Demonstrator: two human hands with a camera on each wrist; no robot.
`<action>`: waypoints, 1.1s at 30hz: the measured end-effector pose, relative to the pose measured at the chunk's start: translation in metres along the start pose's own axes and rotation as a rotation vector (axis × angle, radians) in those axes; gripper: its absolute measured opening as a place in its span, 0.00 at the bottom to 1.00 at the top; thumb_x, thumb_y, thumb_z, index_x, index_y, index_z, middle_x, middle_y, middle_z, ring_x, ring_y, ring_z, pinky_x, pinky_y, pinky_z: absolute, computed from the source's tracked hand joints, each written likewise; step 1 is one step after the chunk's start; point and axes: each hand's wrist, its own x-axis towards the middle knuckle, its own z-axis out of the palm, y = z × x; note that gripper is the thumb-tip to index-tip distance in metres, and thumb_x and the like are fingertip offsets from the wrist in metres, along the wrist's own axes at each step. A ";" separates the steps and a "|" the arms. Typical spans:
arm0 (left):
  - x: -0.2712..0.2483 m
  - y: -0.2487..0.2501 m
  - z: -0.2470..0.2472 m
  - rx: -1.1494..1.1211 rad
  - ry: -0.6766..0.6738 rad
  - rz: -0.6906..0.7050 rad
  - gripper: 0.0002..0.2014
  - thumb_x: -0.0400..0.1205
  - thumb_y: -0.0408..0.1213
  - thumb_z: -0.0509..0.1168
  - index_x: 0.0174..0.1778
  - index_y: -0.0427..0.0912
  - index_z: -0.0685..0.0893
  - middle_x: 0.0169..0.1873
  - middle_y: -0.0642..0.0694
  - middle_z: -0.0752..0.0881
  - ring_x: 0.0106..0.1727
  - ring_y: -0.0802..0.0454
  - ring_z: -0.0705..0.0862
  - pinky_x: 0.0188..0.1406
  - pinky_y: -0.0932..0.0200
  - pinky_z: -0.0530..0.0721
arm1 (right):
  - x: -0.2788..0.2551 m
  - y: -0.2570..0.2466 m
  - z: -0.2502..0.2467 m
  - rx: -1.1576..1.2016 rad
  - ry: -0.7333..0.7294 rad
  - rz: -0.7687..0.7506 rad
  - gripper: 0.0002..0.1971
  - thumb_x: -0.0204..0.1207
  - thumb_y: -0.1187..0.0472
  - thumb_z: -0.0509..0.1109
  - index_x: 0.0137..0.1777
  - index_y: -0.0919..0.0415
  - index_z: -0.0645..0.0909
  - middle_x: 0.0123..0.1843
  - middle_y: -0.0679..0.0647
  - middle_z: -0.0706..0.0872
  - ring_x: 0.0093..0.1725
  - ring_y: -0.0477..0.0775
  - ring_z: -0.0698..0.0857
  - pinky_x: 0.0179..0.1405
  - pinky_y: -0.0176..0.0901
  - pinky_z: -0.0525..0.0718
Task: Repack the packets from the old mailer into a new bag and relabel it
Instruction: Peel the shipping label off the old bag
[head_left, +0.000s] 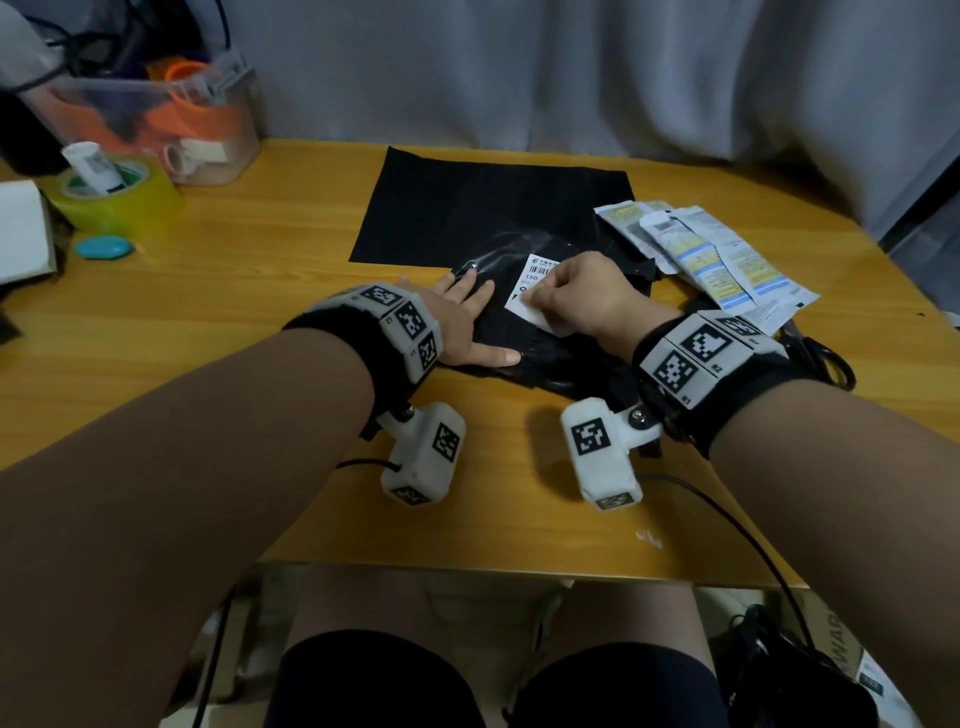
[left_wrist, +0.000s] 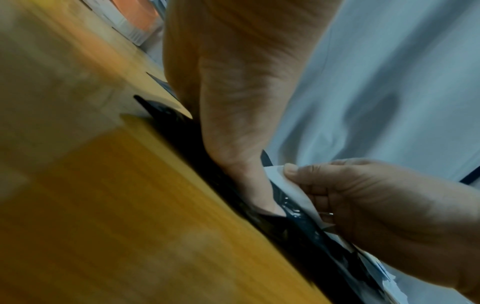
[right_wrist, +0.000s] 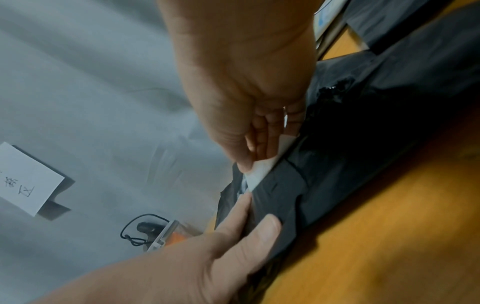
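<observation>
Wooden counter, grey curtain behind. Left hand flat, fingers spread, pressing crumpled black old mailer at centre. Right hand pinches lifted corner of white shipping label on mailer. New black bag behind; packets right.

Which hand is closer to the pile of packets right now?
Right. The right hand pinches the label just left of the packets; the left hand presses the old mailer farther left.
</observation>
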 end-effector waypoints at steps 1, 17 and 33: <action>-0.001 0.000 0.000 0.000 0.001 -0.002 0.50 0.72 0.75 0.46 0.80 0.52 0.30 0.81 0.52 0.31 0.83 0.49 0.36 0.79 0.30 0.45 | -0.001 0.000 -0.001 0.019 0.003 0.003 0.10 0.76 0.60 0.72 0.38 0.67 0.82 0.26 0.56 0.80 0.23 0.46 0.78 0.29 0.33 0.80; -0.002 -0.001 0.001 -0.069 0.057 0.007 0.50 0.71 0.76 0.47 0.82 0.53 0.37 0.83 0.51 0.37 0.84 0.49 0.39 0.78 0.31 0.41 | -0.006 0.007 -0.015 0.203 0.026 -0.032 0.13 0.77 0.55 0.71 0.39 0.66 0.85 0.33 0.55 0.84 0.31 0.47 0.81 0.35 0.33 0.82; 0.001 0.005 0.002 -0.110 0.135 -0.003 0.48 0.69 0.78 0.50 0.82 0.59 0.43 0.84 0.48 0.41 0.84 0.46 0.39 0.76 0.28 0.35 | -0.012 0.013 -0.021 -0.390 -0.082 -0.213 0.10 0.75 0.56 0.72 0.40 0.63 0.85 0.38 0.53 0.85 0.40 0.48 0.81 0.41 0.37 0.75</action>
